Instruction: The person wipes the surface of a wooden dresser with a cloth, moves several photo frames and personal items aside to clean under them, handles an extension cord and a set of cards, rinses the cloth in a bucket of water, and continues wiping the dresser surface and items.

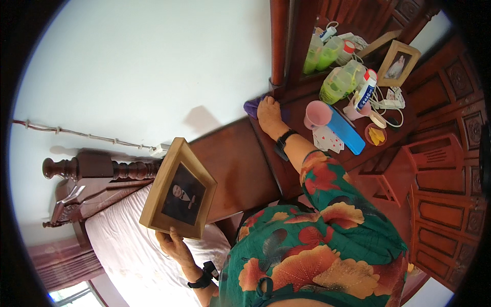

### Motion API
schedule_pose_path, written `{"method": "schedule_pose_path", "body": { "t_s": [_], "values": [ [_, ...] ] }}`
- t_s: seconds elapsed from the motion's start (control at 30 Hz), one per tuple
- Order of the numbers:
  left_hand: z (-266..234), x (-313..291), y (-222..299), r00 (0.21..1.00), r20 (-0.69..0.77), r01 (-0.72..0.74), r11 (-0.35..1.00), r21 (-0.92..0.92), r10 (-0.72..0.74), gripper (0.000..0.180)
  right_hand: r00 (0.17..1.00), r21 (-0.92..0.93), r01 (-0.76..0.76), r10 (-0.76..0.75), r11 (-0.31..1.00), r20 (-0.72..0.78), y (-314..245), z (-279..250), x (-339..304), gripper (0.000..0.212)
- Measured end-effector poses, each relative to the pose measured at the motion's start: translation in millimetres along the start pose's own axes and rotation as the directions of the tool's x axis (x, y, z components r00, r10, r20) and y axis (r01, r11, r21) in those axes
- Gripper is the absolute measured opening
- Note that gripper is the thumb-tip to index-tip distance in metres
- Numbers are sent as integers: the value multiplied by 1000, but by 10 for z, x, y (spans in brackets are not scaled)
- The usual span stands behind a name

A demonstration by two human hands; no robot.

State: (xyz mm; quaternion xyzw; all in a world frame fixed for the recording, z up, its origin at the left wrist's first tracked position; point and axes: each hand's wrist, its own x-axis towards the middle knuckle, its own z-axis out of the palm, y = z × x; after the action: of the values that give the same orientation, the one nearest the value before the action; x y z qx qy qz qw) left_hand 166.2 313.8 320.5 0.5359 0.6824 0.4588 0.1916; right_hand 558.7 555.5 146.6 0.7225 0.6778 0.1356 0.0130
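My left hand (175, 249) grips the lower edge of a deep wooden picture frame (159, 199), thumb on its front side. The frame is held up, tilted, and shows a dark portrait photo of a person. My right hand (271, 116) is closed over a bunched purple cloth (251, 107) and presses it on the dark red-brown dresser top (266, 148), by the wall and the mirror post. Part of the cloth is hidden under the fingers. Right of that forearm stand a pink cup (318, 113), several playing cards (327, 140) and a long blue case (346, 132).
Farther right are a green clear jug (337, 84), a toothpaste tube (366, 92) in a pink cup, white cables (394, 113), a small dish (376, 135) and another framed photo (400, 64). A mirror backs them. A wooden chair (409, 163) stands right; a bed (123, 240) lies left.
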Motion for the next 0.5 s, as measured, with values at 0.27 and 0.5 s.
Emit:
{"method": "schedule_pose_path", "body": {
  "t_s": [0.27,0.5],
  "values": [
    [-46,-59,-100,990,-54,129,991,27,-127,37,958,337,-284,248,897,147,304,-67,-703,38],
    [40,-11,7,999,-44,2,999,43,0,40,771,493,-547,636,677,-19,489,-37,-254,54]
  ]
}}
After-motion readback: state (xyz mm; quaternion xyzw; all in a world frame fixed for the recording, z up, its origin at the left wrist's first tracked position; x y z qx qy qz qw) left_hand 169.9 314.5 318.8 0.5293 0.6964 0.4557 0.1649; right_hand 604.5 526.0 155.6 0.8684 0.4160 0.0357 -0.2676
